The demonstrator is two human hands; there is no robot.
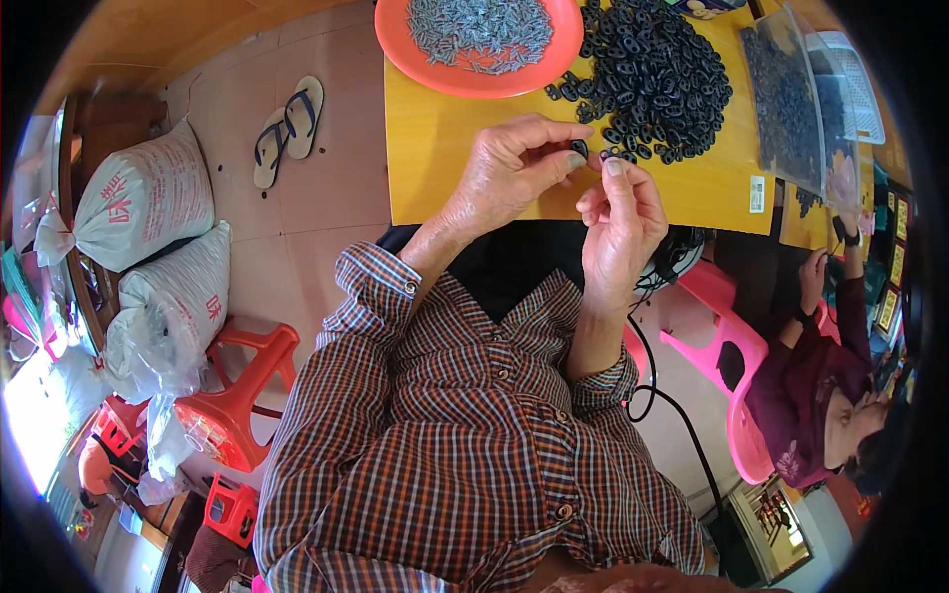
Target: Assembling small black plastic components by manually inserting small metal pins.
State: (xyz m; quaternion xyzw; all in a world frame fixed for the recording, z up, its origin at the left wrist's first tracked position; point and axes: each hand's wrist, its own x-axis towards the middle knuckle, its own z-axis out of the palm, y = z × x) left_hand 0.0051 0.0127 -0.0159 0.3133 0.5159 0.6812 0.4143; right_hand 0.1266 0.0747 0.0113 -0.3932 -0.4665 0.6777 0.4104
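Pinching a small black two-holed piece [579,147] between thumb and forefinger, the left hand [514,166] works just below and left of the heap of black two-holed parts [664,84] on the yellow surface [435,163]. Just below the heap, the right hand [625,212] brings thumb and fingertips close; whether its grip holds anything, I cannot tell. Left of the heap, a coral-red plate [474,87] carries silvery screw-like pins [484,35].

Pinkish tiled floor [336,198], yellow table [425,163], red stool [232,425] at left, pink chair [717,318] at right, bright light [35,415] far left
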